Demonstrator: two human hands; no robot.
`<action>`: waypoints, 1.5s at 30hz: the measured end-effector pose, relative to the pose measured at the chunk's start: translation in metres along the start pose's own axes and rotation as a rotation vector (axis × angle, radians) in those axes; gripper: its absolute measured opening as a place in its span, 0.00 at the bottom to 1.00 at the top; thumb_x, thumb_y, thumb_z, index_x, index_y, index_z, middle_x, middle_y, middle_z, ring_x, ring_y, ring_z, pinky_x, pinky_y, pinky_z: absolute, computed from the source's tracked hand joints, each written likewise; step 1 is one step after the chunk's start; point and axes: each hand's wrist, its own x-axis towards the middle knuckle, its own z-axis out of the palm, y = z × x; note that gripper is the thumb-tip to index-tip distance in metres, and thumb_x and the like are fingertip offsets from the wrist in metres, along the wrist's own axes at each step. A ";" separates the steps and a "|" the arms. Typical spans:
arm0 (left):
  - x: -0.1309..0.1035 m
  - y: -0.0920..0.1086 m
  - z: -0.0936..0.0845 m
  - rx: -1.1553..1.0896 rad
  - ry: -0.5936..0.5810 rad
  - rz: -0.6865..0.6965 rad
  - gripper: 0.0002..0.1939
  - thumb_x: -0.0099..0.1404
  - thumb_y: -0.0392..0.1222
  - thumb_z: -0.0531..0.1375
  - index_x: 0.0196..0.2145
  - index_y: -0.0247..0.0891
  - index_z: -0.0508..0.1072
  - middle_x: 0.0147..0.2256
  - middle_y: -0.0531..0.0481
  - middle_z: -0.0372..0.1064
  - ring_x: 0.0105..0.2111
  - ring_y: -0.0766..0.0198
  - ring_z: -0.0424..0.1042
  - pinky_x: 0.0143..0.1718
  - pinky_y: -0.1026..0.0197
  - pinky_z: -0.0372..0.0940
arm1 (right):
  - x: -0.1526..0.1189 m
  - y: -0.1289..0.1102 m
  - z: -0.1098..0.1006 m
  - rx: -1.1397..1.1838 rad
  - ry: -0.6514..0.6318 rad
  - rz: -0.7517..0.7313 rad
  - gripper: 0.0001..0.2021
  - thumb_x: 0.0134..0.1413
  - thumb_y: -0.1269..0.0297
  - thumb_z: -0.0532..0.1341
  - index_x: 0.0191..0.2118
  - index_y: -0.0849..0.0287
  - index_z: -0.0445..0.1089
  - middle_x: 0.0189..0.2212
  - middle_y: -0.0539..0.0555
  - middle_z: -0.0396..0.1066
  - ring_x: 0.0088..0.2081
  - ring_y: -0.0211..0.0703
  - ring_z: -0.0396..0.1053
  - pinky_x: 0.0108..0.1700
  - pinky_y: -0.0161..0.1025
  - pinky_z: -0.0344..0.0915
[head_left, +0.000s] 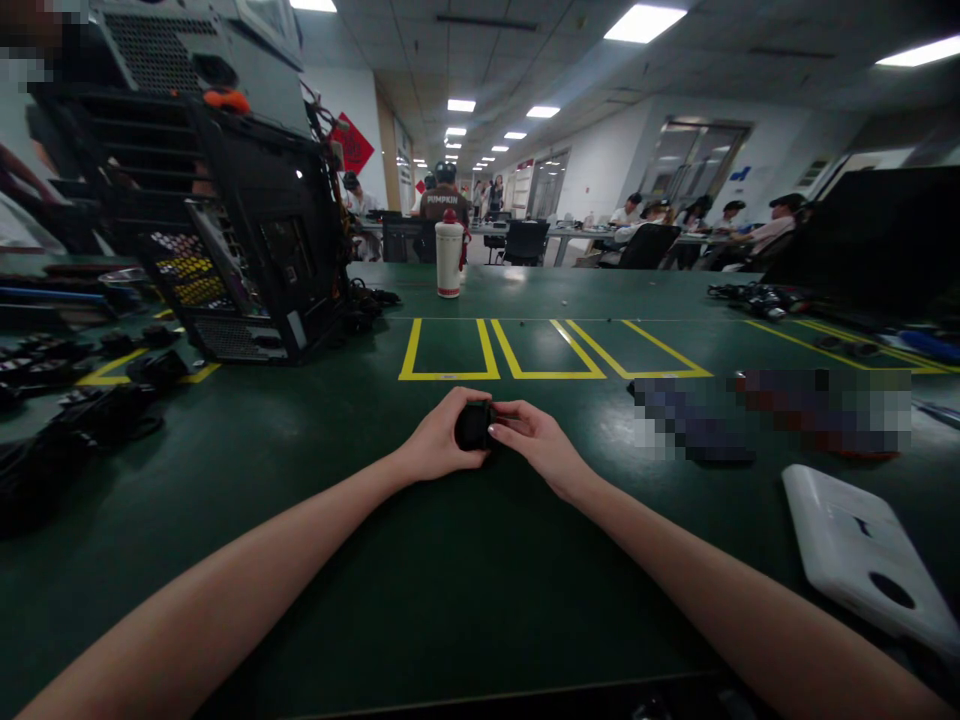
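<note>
A small black rounded object (pixel 472 426) is held just over the green table in front of me; its exact kind is too dark to make out. My left hand (pixel 441 437) wraps round it from the left, thumb below and fingers above. From the right, my right hand (pixel 534 440) pinches at its near right edge with thumb and fingertips. Whether a smaller part sits between those right fingertips is hidden.
Yellow tape frames (pixel 450 376) mark the green table (pixel 465 590). Beyond them stands a white bottle (pixel 448 260). An open black computer case (pixel 247 230) and black cables (pixel 82 430) are left; a white device (pixel 862 545), two blurred items and a dark monitor are right. People sit farther back.
</note>
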 end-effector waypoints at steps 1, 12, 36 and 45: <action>0.000 0.000 0.000 0.000 0.000 -0.003 0.30 0.46 0.35 0.62 0.47 0.40 0.58 0.45 0.46 0.60 0.44 0.56 0.63 0.44 0.53 0.61 | -0.001 0.000 0.000 -0.009 -0.002 -0.002 0.14 0.45 0.66 0.61 0.41 0.58 0.63 0.43 0.54 0.67 0.46 0.41 0.66 0.51 0.45 0.60; 0.000 -0.004 0.002 0.010 0.014 -0.004 0.31 0.46 0.35 0.62 0.48 0.40 0.58 0.45 0.46 0.60 0.45 0.55 0.63 0.45 0.52 0.60 | -0.001 0.000 0.001 -0.028 0.011 -0.101 0.08 0.47 0.65 0.60 0.35 0.57 0.64 0.36 0.50 0.67 0.42 0.39 0.67 0.47 0.42 0.63; 0.000 -0.002 0.001 -0.011 0.011 -0.002 0.30 0.46 0.35 0.62 0.48 0.40 0.58 0.45 0.45 0.60 0.45 0.55 0.63 0.46 0.51 0.60 | 0.000 -0.001 0.001 -0.026 0.044 -0.045 0.13 0.43 0.68 0.62 0.38 0.57 0.62 0.39 0.51 0.67 0.45 0.41 0.66 0.51 0.45 0.61; 0.000 -0.005 0.003 -0.027 0.022 -0.020 0.30 0.46 0.35 0.62 0.48 0.40 0.58 0.45 0.45 0.60 0.45 0.55 0.63 0.45 0.52 0.60 | -0.001 0.001 0.000 0.006 -0.026 -0.015 0.16 0.43 0.68 0.62 0.42 0.57 0.63 0.43 0.54 0.67 0.45 0.42 0.66 0.52 0.46 0.60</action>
